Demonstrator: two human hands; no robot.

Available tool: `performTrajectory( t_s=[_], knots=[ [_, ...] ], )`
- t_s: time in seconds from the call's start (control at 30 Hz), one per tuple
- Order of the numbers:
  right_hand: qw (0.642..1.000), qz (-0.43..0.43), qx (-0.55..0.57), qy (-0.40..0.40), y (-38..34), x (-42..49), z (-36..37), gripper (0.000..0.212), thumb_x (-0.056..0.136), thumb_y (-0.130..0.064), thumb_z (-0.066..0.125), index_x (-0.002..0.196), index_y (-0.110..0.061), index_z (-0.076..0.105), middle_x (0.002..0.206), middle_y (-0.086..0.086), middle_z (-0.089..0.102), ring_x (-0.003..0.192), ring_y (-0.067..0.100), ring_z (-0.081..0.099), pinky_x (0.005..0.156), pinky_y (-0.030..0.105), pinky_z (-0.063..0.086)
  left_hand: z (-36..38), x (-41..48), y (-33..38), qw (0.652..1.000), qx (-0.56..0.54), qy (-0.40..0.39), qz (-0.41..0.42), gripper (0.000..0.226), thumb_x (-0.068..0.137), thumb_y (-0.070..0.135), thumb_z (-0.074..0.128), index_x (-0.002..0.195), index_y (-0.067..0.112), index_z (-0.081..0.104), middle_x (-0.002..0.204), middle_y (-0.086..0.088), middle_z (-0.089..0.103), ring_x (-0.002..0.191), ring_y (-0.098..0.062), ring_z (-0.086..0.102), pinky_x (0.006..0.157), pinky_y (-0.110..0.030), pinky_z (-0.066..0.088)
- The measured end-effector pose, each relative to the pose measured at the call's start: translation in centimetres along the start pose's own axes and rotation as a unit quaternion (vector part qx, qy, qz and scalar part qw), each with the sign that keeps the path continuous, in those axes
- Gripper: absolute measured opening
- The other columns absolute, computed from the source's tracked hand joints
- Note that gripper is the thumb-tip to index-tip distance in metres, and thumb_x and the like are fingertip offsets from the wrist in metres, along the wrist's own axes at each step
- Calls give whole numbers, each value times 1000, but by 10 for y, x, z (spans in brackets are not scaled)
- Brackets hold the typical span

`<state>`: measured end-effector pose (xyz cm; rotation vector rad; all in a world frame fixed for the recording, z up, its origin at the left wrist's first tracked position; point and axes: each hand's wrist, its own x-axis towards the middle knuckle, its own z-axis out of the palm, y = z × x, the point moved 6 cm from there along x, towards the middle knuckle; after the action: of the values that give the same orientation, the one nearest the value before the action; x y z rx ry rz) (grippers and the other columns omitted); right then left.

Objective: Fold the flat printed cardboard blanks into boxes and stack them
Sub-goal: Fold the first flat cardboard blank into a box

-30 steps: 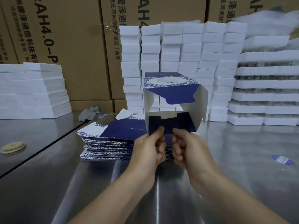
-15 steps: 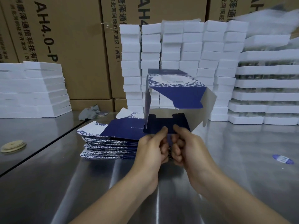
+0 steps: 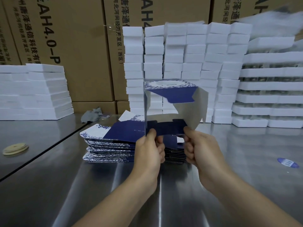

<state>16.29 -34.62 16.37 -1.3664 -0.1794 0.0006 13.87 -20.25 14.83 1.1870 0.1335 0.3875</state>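
Box (image 3: 170,91): one blank is opened into a square tube and held upright in the air, just above the near edge of the stack of flat blanks (image 3: 111,145). The left hand (image 3: 149,149) pinches the tube's lower left corner. The right hand (image 3: 200,148) pinches the lower right corner, beside the blue bottom flap (image 3: 167,128).

Progress, as a judgement: the tube is formed, but its end flaps stand open. The bottom is not yet tucked and locked, and the top is not yet closed. Many blanks lie in the stack. No finished printed box is in view, so stacking appears not yet begun, though a finished pile may lie outside the view.

Surface: a reflective metal table (image 3: 246,185) with a seam at the left. On it lie a tan disc (image 3: 15,149), a grey rag (image 3: 92,114) and a blue sticker (image 3: 288,163). Behind stand columns of white foam blocks (image 3: 180,54) and brown cartons (image 3: 73,46) with printed lettering.
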Motion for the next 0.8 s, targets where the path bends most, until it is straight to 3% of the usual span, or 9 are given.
performTrajectory(
  t_s=[0.17,0.3,0.43,0.53,0.6,0.7,0.73,0.8],
  knots=[
    [999,-3,6,-49,2,-4,10,38,106,-29,57,70,-19,51,54,-2,36,45,12,30,42,21,27,3,0,4,999,11,-20,26,45,108,37,53,68,19,47,51,2,29,43,-12,22,42,-25,18],
    [994,5,-10,-110,8,-12,27,45,107,-34,58,64,-20,54,52,1,44,44,11,38,43,20,31,8,-5,4,991,102,-22,80,54,108,34,55,55,20,49,50,-4,45,45,-18,44,48,-29,38],
    [988,-79,-118,-59,-5,-10,18,51,99,-44,69,77,-1,54,58,3,42,51,15,39,49,26,34,-5,4,10,985,141,29,94,51,107,27,54,59,17,41,47,4,36,41,-12,33,53,-33,27],
    [978,-154,-143,8,-18,-11,7,58,82,-66,73,82,-9,64,63,4,49,59,16,43,59,35,35,-13,11,20,976,169,46,132,48,106,24,58,64,14,38,52,-3,31,49,-20,28,57,-36,22],
    [970,-190,-144,34,-24,-13,3,62,74,-75,70,81,-14,69,58,-1,51,56,14,43,56,30,36,-17,11,27,964,203,50,166,48,104,23,61,64,14,36,54,-6,30,55,-23,26,59,-41,22],
    [978,-173,-109,49,-26,-15,-1,77,70,-83,67,63,-10,45,54,-4,32,55,18,33,58,35,31,-18,7,39,929,284,68,228,58,101,25,65,58,18,27,44,7,27,49,-15,23,51,-30,21],
    [983,-158,-87,44,-25,-15,-1,76,69,-84,65,60,-11,48,52,-4,35,55,18,37,60,37,32,-18,5,43,915,308,78,250,60,101,26,66,57,21,25,42,7,27,46,-14,22,46,-24,17],
    [988,-137,-57,36,-26,-14,-1,66,74,-84,55,63,-19,65,53,-1,51,52,15,46,61,37,39,-17,0,49,889,345,88,288,60,100,29,66,57,21,26,43,5,30,48,-16,24,43,-26,21]
  ],
)
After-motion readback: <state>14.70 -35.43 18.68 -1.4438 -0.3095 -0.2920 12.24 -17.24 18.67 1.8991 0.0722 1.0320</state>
